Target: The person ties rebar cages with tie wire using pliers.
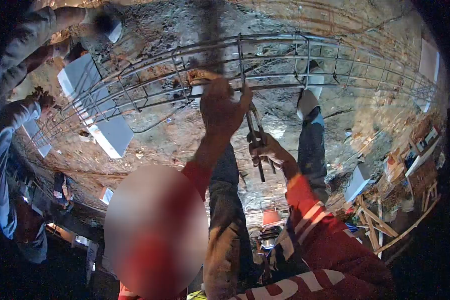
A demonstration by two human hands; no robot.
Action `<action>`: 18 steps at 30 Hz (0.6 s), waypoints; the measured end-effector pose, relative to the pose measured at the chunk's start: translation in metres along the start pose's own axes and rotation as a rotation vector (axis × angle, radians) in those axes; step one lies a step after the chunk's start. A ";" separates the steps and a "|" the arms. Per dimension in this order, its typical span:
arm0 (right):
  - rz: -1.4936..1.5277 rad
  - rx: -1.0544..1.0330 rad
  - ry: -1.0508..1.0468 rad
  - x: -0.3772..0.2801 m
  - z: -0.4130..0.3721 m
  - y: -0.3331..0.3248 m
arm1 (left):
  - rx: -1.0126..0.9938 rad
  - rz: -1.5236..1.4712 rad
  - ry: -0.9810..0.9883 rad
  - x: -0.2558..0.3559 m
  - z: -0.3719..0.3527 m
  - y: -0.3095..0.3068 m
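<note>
A long rebar cage (275, 76) of lengthwise bars and square stirrups stretches across the view. My left hand (220, 110) is closed around its near bar beside a stirrup, with the thumb close to the head of the pincers. My right hand (271, 149) grips the long metal handles of the pincers (255, 131). The tool's head meets the cage at that stirrup, partly hidden by my left fingers. Both of my sleeves are red.
White blocks (105, 132) lie under and beside the cage on rough dirt ground. Another person's arms (22, 112) and shod foot (105, 22) show at left. Wooden scraps (375, 222) are piled at right. An orange-red object (271, 217) sits between my legs.
</note>
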State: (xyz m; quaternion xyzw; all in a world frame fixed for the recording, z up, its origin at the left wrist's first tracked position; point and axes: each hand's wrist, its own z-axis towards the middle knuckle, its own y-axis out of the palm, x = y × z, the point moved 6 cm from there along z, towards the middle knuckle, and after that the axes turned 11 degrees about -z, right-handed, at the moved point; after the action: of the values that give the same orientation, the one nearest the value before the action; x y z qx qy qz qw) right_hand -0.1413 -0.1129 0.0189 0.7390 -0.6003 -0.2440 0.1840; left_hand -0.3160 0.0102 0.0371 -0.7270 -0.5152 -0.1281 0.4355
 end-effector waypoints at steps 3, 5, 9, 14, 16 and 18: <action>0.095 -0.091 -0.003 0.005 0.006 0.009 | -0.094 -0.391 -0.233 -0.093 -0.032 0.067; -0.014 -0.016 0.000 0.012 0.010 0.004 | -0.442 -0.654 -0.587 -0.093 -0.034 0.092; -0.936 0.819 -0.103 0.000 -0.009 -0.006 | -0.746 -1.447 -0.534 -0.063 -0.040 0.134; -1.237 1.226 -0.177 0.006 -0.013 0.004 | -0.053 -1.270 -0.426 -0.073 -0.037 0.145; -1.185 1.315 -0.288 0.007 -0.012 -0.001 | -0.011 -1.221 -0.384 -0.075 -0.035 0.147; -1.123 1.250 -0.151 -0.001 -0.007 -0.009 | 0.065 -0.979 -0.344 -0.079 -0.033 0.143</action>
State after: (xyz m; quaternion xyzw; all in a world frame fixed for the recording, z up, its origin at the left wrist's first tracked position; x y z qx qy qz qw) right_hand -0.1303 -0.1103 0.0194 0.8754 -0.1788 0.0289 -0.4481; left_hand -0.2189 -0.0777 -0.0652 -0.3974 -0.8627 -0.1793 0.2561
